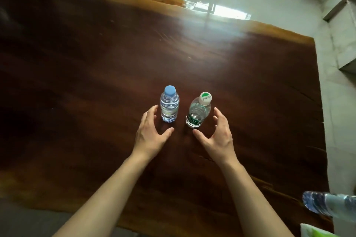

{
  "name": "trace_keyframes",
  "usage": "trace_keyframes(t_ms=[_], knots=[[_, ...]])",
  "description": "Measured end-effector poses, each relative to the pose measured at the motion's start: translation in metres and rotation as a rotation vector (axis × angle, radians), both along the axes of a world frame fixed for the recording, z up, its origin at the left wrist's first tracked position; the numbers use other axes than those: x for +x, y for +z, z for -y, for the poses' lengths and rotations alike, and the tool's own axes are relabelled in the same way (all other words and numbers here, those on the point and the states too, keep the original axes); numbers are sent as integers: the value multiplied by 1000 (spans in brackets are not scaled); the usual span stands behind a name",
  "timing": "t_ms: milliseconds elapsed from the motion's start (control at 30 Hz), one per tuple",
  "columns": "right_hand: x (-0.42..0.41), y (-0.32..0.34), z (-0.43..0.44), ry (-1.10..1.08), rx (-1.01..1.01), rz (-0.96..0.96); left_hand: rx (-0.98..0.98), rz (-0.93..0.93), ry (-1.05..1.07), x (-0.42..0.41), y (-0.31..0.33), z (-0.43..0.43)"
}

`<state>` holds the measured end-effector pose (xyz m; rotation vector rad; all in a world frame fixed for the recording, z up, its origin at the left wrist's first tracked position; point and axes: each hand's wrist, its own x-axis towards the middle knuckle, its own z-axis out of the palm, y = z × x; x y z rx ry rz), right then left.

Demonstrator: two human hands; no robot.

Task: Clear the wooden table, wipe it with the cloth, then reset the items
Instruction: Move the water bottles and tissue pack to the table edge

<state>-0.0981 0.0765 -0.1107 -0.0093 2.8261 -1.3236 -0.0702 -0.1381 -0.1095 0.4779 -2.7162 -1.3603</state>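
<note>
- Right now both bare hands are spread, holding nothing: the left hand (152, 132) cups beside the clear plastic bottle with the blue cap (169, 107), the right hand (217, 134) beside the clear plastic bottle with the green-and-white cap and green label (198, 112).
- Both bottles stand upright near the middle of the frame, just beside each other on the dark, glossy wooden table (96, 63); fingers are near them, and I cannot tell whether any touch.
- Paired, curved palms suit gripping or releasing both bottles at once, one per hand.
- Otherwise the tabletop in view is bare; no cloth is clearly visible.
- At the lower right edge, a crinkled clear plastic bottle lying sideways (327, 206) pokes into the frame above something pale green and white (316, 232), too cropped to identify.
</note>
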Motion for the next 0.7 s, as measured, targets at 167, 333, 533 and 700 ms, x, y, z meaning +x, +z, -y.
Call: trace_keyframes(t_ms=[167, 333, 533, 700], knots=[[-31, -16, 4, 49, -60, 55, 13, -16, 30, -34, -14, -7], [-47, -26, 11, 63, -107, 79, 67, -64, 42, -57, -20, -12], [-54, -34, 10, 40, -124, 58, 62, -95, 85, -64, -21, -13], [-52, -32, 3, 17, -139, 53, 42, -100, 72, -69, -20, -13]])
